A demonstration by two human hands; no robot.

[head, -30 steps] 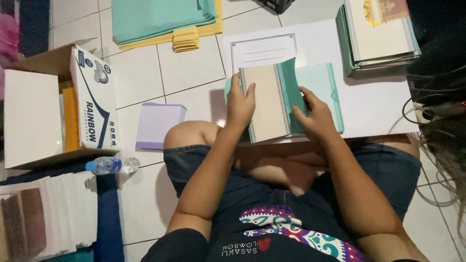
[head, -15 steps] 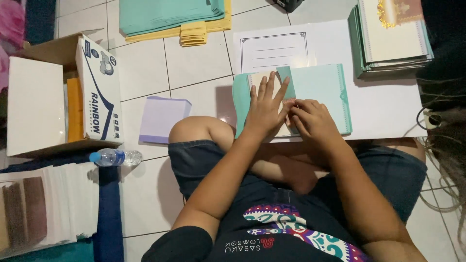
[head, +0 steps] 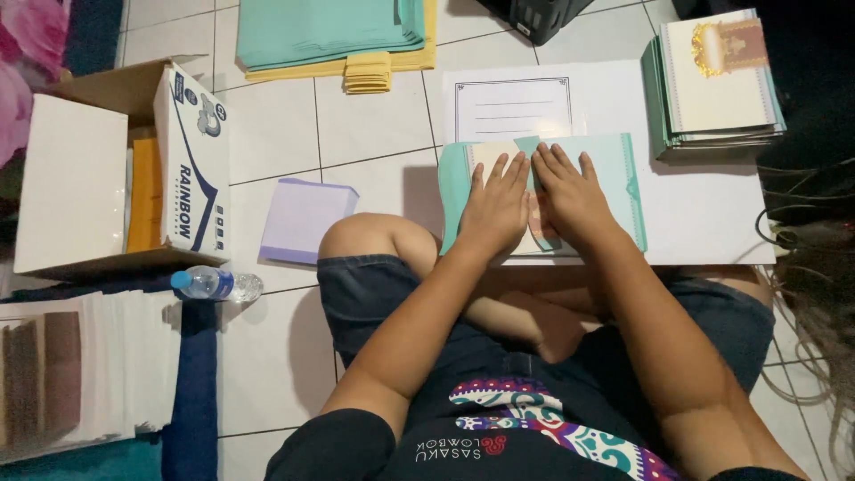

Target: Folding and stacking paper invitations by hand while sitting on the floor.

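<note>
Hands point(head: 534, 200) flat on teal card point(head: 614, 169)

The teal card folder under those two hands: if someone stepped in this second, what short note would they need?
Left hand: flat, palm down on the cream inner sheet of the teal card folder.
Right hand: flat on the folder's right flap, pressing it.
Folder lies on a white board over the lap.
Done: flap folded across the sheet.
Left: cannot tell whether the left side is closed.
Finished-looking stack sits on the board's far right corner; teal sheets lie on the floor ahead.
</note>
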